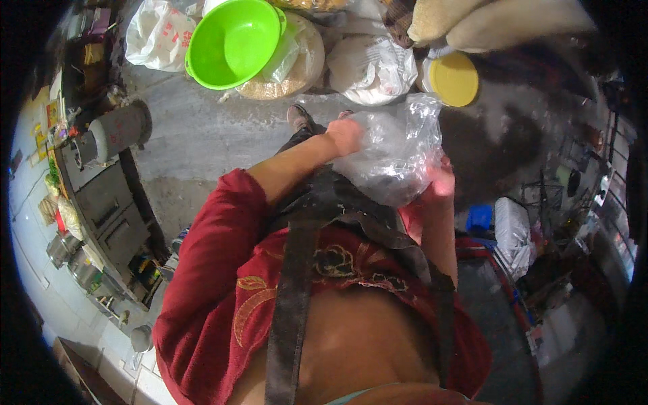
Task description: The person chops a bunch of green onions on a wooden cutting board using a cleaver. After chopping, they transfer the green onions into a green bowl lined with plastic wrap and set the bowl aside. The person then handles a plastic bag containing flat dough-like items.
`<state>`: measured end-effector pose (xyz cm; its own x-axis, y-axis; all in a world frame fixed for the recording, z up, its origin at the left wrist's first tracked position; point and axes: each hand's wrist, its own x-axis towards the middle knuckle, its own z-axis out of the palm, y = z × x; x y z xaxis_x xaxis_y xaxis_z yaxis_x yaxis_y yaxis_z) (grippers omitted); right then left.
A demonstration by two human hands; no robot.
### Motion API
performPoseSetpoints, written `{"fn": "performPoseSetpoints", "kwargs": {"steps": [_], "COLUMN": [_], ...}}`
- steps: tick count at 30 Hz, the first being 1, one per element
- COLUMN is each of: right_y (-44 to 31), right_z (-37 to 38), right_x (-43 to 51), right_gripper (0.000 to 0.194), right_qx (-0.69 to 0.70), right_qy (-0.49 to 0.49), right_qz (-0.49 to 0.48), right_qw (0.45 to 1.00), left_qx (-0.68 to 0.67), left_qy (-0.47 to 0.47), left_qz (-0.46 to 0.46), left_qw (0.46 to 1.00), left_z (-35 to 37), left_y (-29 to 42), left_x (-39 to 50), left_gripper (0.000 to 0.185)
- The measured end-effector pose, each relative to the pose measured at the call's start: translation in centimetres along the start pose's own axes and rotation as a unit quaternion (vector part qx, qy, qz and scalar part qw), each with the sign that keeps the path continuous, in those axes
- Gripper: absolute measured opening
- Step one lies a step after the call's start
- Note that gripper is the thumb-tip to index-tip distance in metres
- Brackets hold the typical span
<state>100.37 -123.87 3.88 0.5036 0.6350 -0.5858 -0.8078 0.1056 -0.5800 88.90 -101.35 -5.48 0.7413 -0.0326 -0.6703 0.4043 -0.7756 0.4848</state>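
A clear plastic bag (390, 152) is stretched out between my two hands in front of my dark apron (324, 197). My left hand (346, 135) is closed at the bag's left edge, the fingers partly hidden and blurred. On the other side, my right hand (441, 177) grips the bag near its lower right, thumb raised. The film looks crumpled and shiny; I see no contents in it. My shoe (300, 119) shows on the floor beyond my left hand.
Ahead stand a green plastic basin (235, 45), a white sack (373, 71) and a tub with a yellow lid (453, 79). A gas cylinder (119, 130) is beside a cabinet (109, 197) at left. A dark, red-edged surface (498, 304) is at my right.
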Motion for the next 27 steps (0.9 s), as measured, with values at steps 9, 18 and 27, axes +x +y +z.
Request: {"fn": "performPoseSetpoints", "kwargs": {"steps": [9,18,27], "right_y": [3.3,0.7,-3.8], "right_z": [-6.8,-5.2,-8.8], "right_x": [3.5,2.8,-2.6], "right_gripper": [0.018,0.012,0.014], "right_qx": [-0.390,-0.190,-0.208], "right_qy": [0.255,0.216,0.279], "right_qz": [-0.065,-0.060,-0.128], "right_qw": [0.882,0.956,0.929], "left_qx": [-0.702,-0.833,-0.780], "left_qy": [0.044,0.252,0.231], "left_qz": [0.006,-0.079,-0.299], "left_qw": [0.711,0.486,0.499], "left_z": [-6.5,-1.3,-2.8], "left_y": [-7.5,-16.7,-13.6], "left_x": [-8.0,1.2,13.9], "left_gripper": [0.027,0.028,0.045]}}
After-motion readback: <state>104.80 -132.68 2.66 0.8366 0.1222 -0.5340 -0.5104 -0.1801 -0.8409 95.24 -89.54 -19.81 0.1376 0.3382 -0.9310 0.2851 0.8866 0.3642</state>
